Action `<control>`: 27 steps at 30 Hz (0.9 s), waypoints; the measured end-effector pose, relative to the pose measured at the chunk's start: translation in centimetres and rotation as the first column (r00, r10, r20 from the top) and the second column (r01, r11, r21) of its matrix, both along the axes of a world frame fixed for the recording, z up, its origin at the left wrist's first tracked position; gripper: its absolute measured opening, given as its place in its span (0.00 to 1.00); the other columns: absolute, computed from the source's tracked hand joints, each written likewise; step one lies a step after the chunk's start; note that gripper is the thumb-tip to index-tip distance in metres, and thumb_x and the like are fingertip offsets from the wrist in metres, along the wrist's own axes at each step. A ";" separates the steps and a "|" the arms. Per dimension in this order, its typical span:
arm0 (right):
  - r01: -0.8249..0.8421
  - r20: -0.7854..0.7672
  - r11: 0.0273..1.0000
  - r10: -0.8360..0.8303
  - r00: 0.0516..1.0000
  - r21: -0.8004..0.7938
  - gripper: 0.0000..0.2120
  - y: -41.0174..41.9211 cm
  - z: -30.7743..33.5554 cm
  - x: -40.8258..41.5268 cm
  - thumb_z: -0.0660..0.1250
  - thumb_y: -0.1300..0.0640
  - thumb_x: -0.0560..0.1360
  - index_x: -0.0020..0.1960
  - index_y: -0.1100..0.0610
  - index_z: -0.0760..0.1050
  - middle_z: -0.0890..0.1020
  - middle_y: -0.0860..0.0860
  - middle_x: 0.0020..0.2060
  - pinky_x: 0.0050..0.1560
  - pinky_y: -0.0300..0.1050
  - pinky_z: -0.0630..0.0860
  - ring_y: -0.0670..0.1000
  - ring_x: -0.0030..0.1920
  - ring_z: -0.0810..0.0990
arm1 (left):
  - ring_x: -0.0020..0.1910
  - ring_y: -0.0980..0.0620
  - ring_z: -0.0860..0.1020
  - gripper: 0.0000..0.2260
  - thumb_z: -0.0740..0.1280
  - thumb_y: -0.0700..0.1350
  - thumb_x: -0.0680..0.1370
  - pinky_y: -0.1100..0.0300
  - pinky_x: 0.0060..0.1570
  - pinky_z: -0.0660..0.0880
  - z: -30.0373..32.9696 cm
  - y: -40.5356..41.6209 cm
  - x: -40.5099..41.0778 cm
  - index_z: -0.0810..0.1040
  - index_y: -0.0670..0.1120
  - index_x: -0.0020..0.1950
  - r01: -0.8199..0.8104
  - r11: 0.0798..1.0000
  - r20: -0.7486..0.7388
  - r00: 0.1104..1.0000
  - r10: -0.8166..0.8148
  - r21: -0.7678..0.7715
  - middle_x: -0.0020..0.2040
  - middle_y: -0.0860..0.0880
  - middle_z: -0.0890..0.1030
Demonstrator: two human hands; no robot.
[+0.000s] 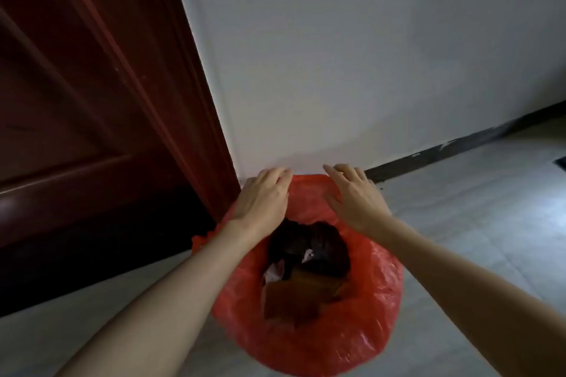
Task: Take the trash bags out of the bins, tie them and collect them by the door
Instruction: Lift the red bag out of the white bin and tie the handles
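Observation:
A red trash bag (361, 324) lines a bin on the floor beside the dark red door (76, 101). Its mouth gapes wide, showing dark trash, brown cardboard pieces (294, 294) and white paper inside. My left hand (263, 196) reaches over the far left rim of the bag, fingers straight and spread. My right hand (352, 193) reaches over the far right rim, fingers also spread. Both hands hover at or just above the far rim; whether they touch the plastic I cannot tell. The bin itself is hidden under the bag.
A white wall (367, 55) rises right behind the bag, with a dark skirting board (459, 144) running to the right. Pale floor tiles (490, 223) spread out to the right and in front.

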State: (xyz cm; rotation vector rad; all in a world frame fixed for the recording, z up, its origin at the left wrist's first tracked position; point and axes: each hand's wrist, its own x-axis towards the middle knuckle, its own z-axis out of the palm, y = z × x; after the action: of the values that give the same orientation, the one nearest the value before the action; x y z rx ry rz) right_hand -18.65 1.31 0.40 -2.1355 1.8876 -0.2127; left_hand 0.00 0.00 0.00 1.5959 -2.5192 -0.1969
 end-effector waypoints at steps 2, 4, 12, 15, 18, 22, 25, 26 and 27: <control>-0.002 -0.023 0.994 -0.001 1.000 -0.105 0.22 -0.4 -1.7 0.0 0.60 0.54 0.77 0.71 0.53 0.64 0.72 0.53 0.64 0.59 0.52 0.69 0.56 0.65 0.68 | 0.53 0.42 0.79 0.18 0.69 0.39 0.72 0.50 0.48 0.76 -1.8 -0.7 0.1 0.75 0.41 0.62 0.008 0.986 0.025 1.000 -0.004 -0.167 0.54 0.43 0.79; 0.011 0.009 0.962 -0.009 1.000 -0.271 0.15 -0.6 -2.6 0.0 0.63 0.59 0.74 0.60 0.57 0.75 0.78 0.56 0.53 0.46 0.51 0.75 0.59 0.56 0.76 | 0.40 0.44 0.81 0.12 0.74 0.38 0.65 0.54 0.36 0.77 -2.9 -1.4 0.2 0.81 0.43 0.47 -0.011 0.960 0.038 0.999 0.023 -0.279 0.40 0.46 0.80; -0.316 -0.087 0.851 0.309 0.947 -0.419 0.08 -0.5 -1.3 -1.5 0.58 0.56 0.71 0.42 0.58 0.74 0.80 0.53 0.42 0.44 0.46 0.71 0.57 0.43 0.79 | 0.32 0.46 0.79 0.15 0.77 0.40 0.57 0.61 0.25 0.73 -0.2 -1.2 1.2 0.73 0.45 0.35 0.064 0.955 0.075 0.996 -0.044 -0.291 0.30 0.48 0.77; -0.447 -0.263 0.806 0.368 0.892 -0.387 0.08 -0.9 -0.4 -2.9 0.58 0.56 0.74 0.43 0.59 0.72 0.77 0.54 0.35 0.32 0.47 0.74 0.56 0.34 0.77 | 0.23 0.48 0.77 0.19 0.80 0.43 0.51 0.65 0.16 0.63 0.7 -1.1 1.4 0.73 0.46 0.33 0.066 0.952 0.170 0.985 -0.015 -0.300 0.25 0.50 0.76; -0.346 -0.263 0.882 0.268 0.927 -0.321 0.06 -0.8 -0.3 -3.7 0.61 0.56 0.73 0.44 0.58 0.71 0.76 0.55 0.35 0.24 0.47 0.71 0.59 0.30 0.79 | 0.18 0.48 0.76 0.19 0.80 0.45 0.50 0.66 0.16 0.62 0.7 -1.2 1.6 0.73 0.46 0.32 0.039 0.955 0.205 0.979 0.023 -0.295 0.25 0.50 0.75; -0.077 -0.232 0.965 0.018 0.972 -0.250 0.13 0.0 -0.4 -4.5 0.58 0.50 0.78 0.50 0.60 0.72 0.76 0.57 0.46 0.37 0.52 0.74 0.61 0.46 0.78 | 0.39 0.42 0.82 0.14 0.75 0.46 0.65 0.55 0.30 0.74 0.7 -0.6 3.1 0.75 0.44 0.44 -0.093 0.971 0.163 0.978 0.130 -0.219 0.43 0.45 0.79; 0.003 0.017 0.992 -0.001 1.000 -0.124 0.15 1.8 -0.5 -4.3 0.66 0.51 0.73 0.54 0.60 0.72 0.75 0.56 0.52 0.49 0.51 0.73 0.58 0.55 0.74 | 0.47 0.41 0.79 0.11 0.71 0.46 0.69 0.51 0.38 0.76 0.4 1.0 4.6 0.76 0.43 0.46 -0.116 0.975 0.128 0.982 0.142 -0.192 0.44 0.44 0.80; 0.054 0.120 0.997 -0.046 0.992 -0.061 0.18 2.8 -0.5 -4.3 0.69 0.53 0.71 0.57 0.60 0.71 0.75 0.57 0.54 0.53 0.49 0.71 0.58 0.57 0.73 | 0.48 0.41 0.78 0.12 0.70 0.48 0.69 0.50 0.41 0.75 0.3 1.6 5.1 0.76 0.43 0.48 -0.140 0.974 0.134 0.977 0.165 -0.179 0.44 0.43 0.81; 0.106 0.203 0.994 -0.104 0.974 -0.002 0.20 3.7 -0.5 -4.5 0.70 0.55 0.71 0.59 0.60 0.70 0.74 0.57 0.56 0.53 0.45 0.69 0.57 0.58 0.73 | 0.51 0.40 0.77 0.14 0.68 0.50 0.71 0.49 0.46 0.74 0.0 2.0 5.7 0.75 0.44 0.52 -0.171 0.977 0.127 0.974 0.187 -0.126 0.46 0.42 0.81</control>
State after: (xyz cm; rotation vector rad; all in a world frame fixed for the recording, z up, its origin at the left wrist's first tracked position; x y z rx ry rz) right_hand -23.15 4.97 -0.14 -1.9412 1.8854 -0.4480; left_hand 5.69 2.03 0.03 1.8351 -2.4147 0.0812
